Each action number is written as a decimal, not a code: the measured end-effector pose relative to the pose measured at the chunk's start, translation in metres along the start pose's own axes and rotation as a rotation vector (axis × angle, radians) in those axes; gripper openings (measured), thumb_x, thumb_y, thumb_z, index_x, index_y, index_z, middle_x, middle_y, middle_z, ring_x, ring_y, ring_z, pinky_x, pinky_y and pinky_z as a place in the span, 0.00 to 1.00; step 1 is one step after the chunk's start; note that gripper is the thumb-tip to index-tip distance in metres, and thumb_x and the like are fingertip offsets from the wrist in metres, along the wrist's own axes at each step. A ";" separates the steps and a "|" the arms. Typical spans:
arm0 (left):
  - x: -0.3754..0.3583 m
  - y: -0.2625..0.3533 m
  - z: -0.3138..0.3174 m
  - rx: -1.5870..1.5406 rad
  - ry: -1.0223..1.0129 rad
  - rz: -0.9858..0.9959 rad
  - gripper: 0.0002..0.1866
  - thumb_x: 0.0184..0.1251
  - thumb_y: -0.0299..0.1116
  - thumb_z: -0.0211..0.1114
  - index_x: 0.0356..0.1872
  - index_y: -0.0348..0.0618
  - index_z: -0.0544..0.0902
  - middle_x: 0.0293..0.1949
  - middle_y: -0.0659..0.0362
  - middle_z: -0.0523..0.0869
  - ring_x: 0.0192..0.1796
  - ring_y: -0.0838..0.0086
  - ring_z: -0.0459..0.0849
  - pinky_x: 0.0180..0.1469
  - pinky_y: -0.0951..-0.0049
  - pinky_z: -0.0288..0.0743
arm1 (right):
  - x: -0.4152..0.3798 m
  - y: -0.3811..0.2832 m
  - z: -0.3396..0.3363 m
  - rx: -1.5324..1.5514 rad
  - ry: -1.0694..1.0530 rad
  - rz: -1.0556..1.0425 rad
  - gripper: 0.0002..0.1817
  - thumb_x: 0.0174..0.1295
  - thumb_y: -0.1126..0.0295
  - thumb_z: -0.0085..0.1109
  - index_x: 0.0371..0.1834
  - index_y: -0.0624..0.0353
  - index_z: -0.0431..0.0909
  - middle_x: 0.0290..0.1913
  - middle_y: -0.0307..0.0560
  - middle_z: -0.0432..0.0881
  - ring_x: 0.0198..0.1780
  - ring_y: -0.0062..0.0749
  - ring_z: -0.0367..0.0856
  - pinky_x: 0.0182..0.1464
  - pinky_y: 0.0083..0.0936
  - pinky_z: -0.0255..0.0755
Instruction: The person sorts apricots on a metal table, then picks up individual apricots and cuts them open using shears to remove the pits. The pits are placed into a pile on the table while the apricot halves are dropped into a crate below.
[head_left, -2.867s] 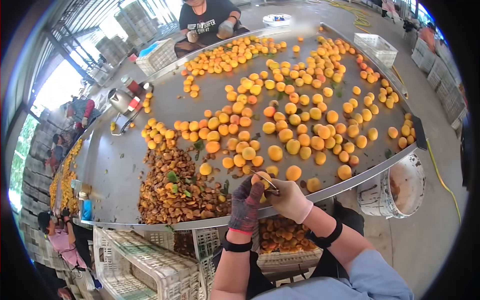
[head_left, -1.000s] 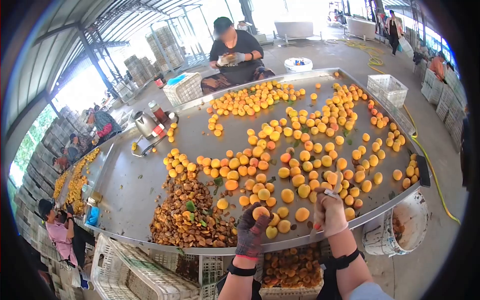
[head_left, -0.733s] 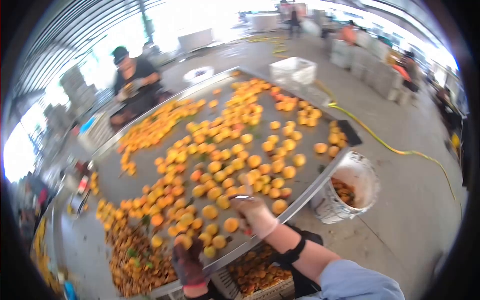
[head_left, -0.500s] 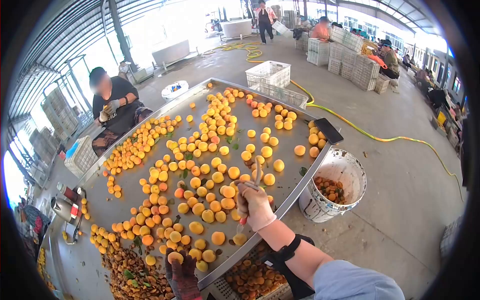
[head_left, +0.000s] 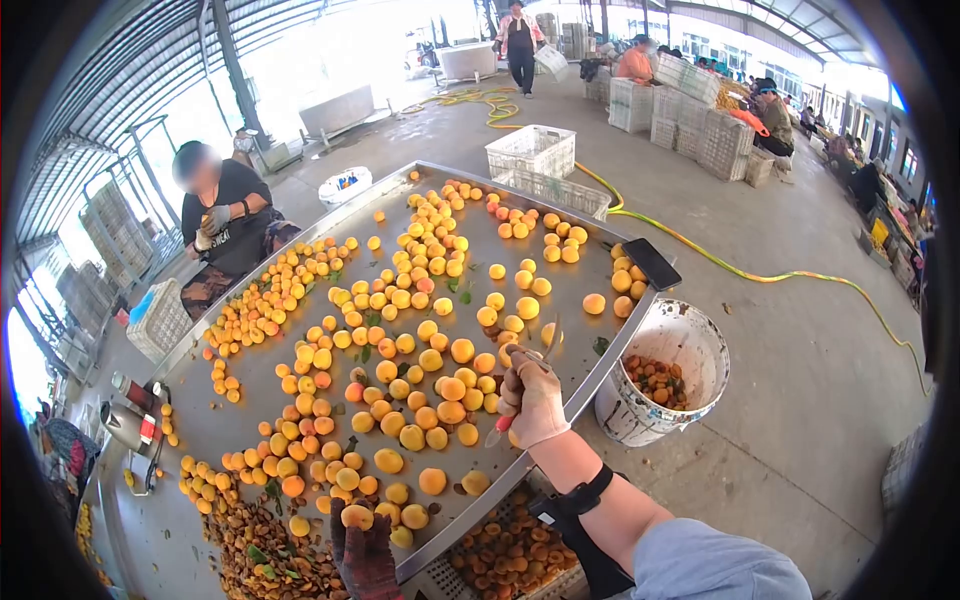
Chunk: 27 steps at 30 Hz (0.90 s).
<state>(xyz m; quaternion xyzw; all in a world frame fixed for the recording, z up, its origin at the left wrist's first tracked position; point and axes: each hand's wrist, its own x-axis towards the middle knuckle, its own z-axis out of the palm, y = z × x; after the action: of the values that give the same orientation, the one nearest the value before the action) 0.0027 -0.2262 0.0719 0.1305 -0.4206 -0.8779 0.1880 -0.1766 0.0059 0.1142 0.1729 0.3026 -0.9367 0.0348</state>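
Observation:
My left hand (head_left: 362, 552), in a dark reddish glove, holds an apricot (head_left: 357, 517) at the near edge of the metal table (head_left: 235, 415). My right hand (head_left: 535, 400) is closed around a thin tool (head_left: 554, 340) with a pointed metal end and a red part below the fist. It hangs over the table's right side. Many yellow-orange apricots (head_left: 389, 461) lie about the tabletop. A brown heap of pits or scraps (head_left: 270, 550) sits left of my left hand. Under the near edge a crate (head_left: 515, 550) holds halved apricots.
A white bucket (head_left: 690, 345) with fruit scraps stands right of the table. A phone (head_left: 651, 264) lies on its right corner. Across the left side sits a co-worker (head_left: 225, 210). Crates (head_left: 535, 150) and a yellow hose (head_left: 740, 270) are beyond. Another person (head_left: 520, 45) stands farther back.
My right hand has moved slightly up and right, and the tool now tilts to the right. My left hand keeps hold of the apricot. The distant person has come a little nearer.

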 end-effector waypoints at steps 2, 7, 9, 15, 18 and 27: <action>0.003 -0.004 -0.002 -0.017 0.006 -0.006 0.29 0.67 0.34 0.62 0.68 0.47 0.64 0.50 0.55 0.80 0.45 0.66 0.84 0.52 0.59 0.80 | -0.002 0.012 -0.003 -0.045 -0.015 0.030 0.10 0.64 0.73 0.49 0.48 0.57 0.72 0.18 0.34 0.62 0.13 0.19 0.54 0.15 0.20 0.47; -0.001 -0.005 -0.011 -0.072 0.057 -0.053 0.22 0.67 0.29 0.61 0.62 0.41 0.72 0.50 0.57 0.80 0.50 0.65 0.82 0.56 0.57 0.78 | -0.060 0.057 0.014 -0.811 -0.501 0.315 0.11 0.63 0.74 0.52 0.47 0.60 0.77 0.21 0.33 0.69 0.16 0.15 0.63 0.15 0.18 0.56; 0.001 -0.006 -0.015 -0.092 0.073 -0.068 0.23 0.66 0.34 0.64 0.60 0.37 0.72 0.50 0.57 0.81 0.51 0.66 0.81 0.58 0.57 0.76 | -0.069 0.082 0.008 -0.971 -0.667 0.241 0.11 0.61 0.76 0.55 0.46 0.61 0.79 0.24 0.33 0.74 0.22 0.13 0.69 0.22 0.15 0.62; 0.002 0.000 -0.006 0.048 0.018 0.017 0.29 0.60 0.43 0.70 0.59 0.39 0.74 0.49 0.57 0.81 0.52 0.68 0.80 0.59 0.66 0.74 | -0.085 0.115 -0.009 -1.153 -0.947 0.009 0.10 0.59 0.73 0.58 0.44 0.59 0.80 0.32 0.49 0.82 0.30 0.30 0.81 0.35 0.26 0.73; 0.001 -0.003 -0.009 0.120 0.046 0.048 0.28 0.61 0.45 0.69 0.59 0.41 0.75 0.49 0.56 0.81 0.51 0.66 0.81 0.57 0.64 0.75 | -0.092 0.118 -0.008 -1.191 -0.972 0.037 0.10 0.58 0.72 0.57 0.43 0.59 0.79 0.30 0.54 0.81 0.31 0.39 0.82 0.35 0.30 0.73; 0.001 -0.005 -0.009 0.015 0.052 0.039 0.27 0.60 0.37 0.70 0.59 0.37 0.75 0.50 0.57 0.82 0.53 0.73 0.79 0.58 0.73 0.71 | -0.095 0.123 -0.006 -1.323 -0.981 -0.053 0.12 0.56 0.71 0.54 0.43 0.57 0.78 0.29 0.59 0.80 0.35 0.54 0.80 0.37 0.40 0.73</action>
<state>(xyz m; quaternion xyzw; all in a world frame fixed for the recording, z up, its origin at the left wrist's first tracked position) 0.0043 -0.2294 0.0623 0.1465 -0.4247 -0.8672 0.2148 -0.0652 -0.0950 0.0741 -0.3191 0.7464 -0.5343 0.2357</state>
